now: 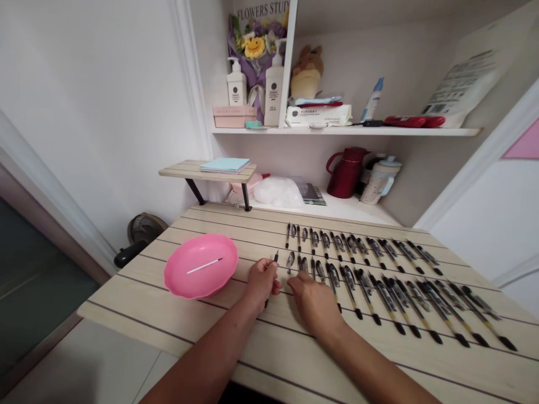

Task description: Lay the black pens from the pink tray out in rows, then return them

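My left hand point(261, 279) is closed around a slim dark pen point(275, 257), its pointed end showing above the fingers and its other end below them. Just to the right, my right hand point(314, 298) rests low over the table with its fingers curled together; whatever they hold, if anything, is hidden. Beyond that hand lie two rows of disassembled pens, with black-and-yellow barrels point(351, 292) and dark caps point(290, 259) side by side. To the left of my hands is a pink scalloped dish point(177, 280) with one white pen refill point(204, 266) in it.
The wooden table point(138, 292) has dark stripes. A small raised shelf point(185, 170) with blue paper point(225, 164) stands at its back left. Behind are a crumpled white plastic bag point(278, 192), a red jug point(347, 174) and a pale tumbler point(379, 180) under a loaded wall shelf point(357, 132).
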Demonstrator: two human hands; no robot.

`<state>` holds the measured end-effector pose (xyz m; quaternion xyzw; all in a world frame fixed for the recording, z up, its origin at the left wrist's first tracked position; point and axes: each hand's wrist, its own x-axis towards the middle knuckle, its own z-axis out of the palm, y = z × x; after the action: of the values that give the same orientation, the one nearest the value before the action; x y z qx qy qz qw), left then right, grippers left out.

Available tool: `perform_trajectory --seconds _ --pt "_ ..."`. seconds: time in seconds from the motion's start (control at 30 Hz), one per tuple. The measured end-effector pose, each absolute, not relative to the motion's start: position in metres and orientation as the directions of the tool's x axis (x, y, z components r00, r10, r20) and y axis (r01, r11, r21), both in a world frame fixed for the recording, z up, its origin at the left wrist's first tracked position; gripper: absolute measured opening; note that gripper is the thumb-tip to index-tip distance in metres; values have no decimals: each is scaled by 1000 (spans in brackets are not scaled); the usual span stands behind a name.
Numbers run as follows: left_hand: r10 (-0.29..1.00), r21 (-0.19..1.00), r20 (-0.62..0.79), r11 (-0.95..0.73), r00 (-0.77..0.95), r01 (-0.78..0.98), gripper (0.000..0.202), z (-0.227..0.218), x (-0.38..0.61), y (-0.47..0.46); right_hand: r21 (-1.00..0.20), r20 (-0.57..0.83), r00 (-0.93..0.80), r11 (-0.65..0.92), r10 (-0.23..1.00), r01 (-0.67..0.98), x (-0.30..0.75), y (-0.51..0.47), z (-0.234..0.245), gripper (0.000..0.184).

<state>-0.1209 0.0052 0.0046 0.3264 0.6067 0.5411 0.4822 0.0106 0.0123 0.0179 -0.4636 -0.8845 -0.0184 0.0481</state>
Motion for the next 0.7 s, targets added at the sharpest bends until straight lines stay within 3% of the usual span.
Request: perform_trajectory --seconds 0.3,0.53,0.7 --pt "920 932 -177 271 -350 240 13 -2 -125 23 -56 135 -557 568 819 821 30 2 14 26" --pt "949 727 -67 257 -307 637 13 3 -130 49 -57 153 -419 431 895 900 3 37 20 31" --pt "960 566 3 230 -281 791 17 2 -130 52 -27 103 -396 401 912 916 -5 44 16 28"
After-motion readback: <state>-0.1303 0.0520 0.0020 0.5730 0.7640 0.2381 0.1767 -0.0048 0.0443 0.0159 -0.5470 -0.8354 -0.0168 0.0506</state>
